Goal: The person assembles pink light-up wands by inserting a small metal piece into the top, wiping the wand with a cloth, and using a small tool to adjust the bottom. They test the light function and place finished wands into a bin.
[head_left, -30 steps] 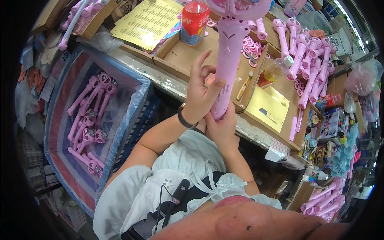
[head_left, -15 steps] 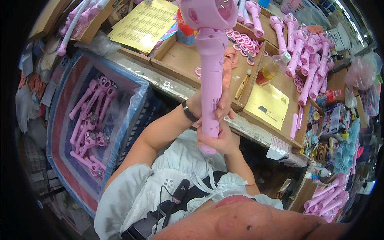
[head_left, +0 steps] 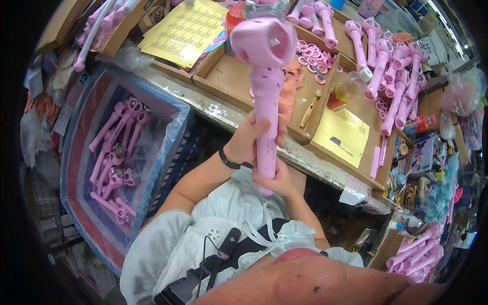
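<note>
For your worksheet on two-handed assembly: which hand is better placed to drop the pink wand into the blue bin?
Probably the left hand: it grips the pink wand mid-handle, and the blue bin lies on that side. The right hand only holds the bottom end.

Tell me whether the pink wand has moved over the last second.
Yes. The pink wand has swung upright; its round head, earlier over the pink rings, now sits left of them, near the yellow sheet.

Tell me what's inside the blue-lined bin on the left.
The blue-lined bin holds a loose pile of pink wand toys on clear plastic. Whatever lies beneath them is covered.
</note>
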{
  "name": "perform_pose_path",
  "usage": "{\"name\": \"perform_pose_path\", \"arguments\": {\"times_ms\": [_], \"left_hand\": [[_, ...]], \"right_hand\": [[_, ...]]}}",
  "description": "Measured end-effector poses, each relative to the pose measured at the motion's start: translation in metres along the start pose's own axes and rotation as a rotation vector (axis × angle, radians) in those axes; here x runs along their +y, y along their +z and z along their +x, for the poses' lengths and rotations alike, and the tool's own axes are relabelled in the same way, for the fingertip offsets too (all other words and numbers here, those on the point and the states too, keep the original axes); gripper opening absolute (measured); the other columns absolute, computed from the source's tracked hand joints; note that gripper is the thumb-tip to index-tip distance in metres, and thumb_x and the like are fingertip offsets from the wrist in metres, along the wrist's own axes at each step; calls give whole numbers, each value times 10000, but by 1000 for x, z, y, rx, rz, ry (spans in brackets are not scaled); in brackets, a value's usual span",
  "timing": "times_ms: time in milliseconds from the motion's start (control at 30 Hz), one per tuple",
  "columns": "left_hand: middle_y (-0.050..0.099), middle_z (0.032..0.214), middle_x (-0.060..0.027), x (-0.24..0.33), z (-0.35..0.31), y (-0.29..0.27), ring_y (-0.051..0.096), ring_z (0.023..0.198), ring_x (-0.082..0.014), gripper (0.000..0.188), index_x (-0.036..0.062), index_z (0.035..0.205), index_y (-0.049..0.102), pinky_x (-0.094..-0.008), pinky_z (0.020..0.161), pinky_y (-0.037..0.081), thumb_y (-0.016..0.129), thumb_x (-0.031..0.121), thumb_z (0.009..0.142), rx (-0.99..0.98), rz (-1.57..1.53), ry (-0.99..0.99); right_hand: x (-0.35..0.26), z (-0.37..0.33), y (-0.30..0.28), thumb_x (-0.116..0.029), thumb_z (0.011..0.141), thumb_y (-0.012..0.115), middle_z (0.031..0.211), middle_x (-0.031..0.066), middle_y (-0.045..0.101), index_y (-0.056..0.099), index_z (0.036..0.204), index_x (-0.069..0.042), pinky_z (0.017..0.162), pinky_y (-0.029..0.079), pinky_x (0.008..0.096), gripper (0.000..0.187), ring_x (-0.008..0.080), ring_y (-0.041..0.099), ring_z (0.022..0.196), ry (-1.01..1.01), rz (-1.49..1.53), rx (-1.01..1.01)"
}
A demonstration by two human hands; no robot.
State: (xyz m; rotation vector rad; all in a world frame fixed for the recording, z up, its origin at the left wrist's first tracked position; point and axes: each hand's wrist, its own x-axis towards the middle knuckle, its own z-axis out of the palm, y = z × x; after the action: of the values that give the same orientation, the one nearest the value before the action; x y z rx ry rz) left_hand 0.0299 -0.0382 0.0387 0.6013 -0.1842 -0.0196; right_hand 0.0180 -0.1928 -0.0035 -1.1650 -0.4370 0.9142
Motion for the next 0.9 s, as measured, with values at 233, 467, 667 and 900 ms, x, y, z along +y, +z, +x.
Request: {"name": "perform_pose_path", "arguments": {"times_ms": [233,467,667,900], "left_hand": [[559,973,-56,3,13,4,552,794,-121,420,27,1178,444,-263,721,468,646,182,843,390,508,73],[512,1012,-45,3,6,-2,498,899,-101,537,-10,1201,409,-251,783,430,712,167,794,316,459,-164],[562,1084,-82,0,5,2,582,921,-126,502,12,1244,413,-267,785,479,651,195,842,306,515,-78],[568,1163,-90,39,34,-16,574,1044,-205,819,35,1292,417,-336,864,471,508,670,782,100,210,203]], "right_hand": [[25,12,-6,-209,753,704,889,117,619,491,1120,-10,721,487,337,469,187,617,807,-43,-299,303],[46,5,0,-218,745,717,824,104,648,551,1041,2,676,492,302,404,162,622,735,-36,-422,485],[44,1,-1,-165,739,722,774,58,611,546,1019,3,638,492,280,371,122,605,694,-57,-310,389],[25,-16,-13,-112,755,715,798,50,593,525,1014,-12,608,493,259,337,116,593,655,158,26,-2]]}}
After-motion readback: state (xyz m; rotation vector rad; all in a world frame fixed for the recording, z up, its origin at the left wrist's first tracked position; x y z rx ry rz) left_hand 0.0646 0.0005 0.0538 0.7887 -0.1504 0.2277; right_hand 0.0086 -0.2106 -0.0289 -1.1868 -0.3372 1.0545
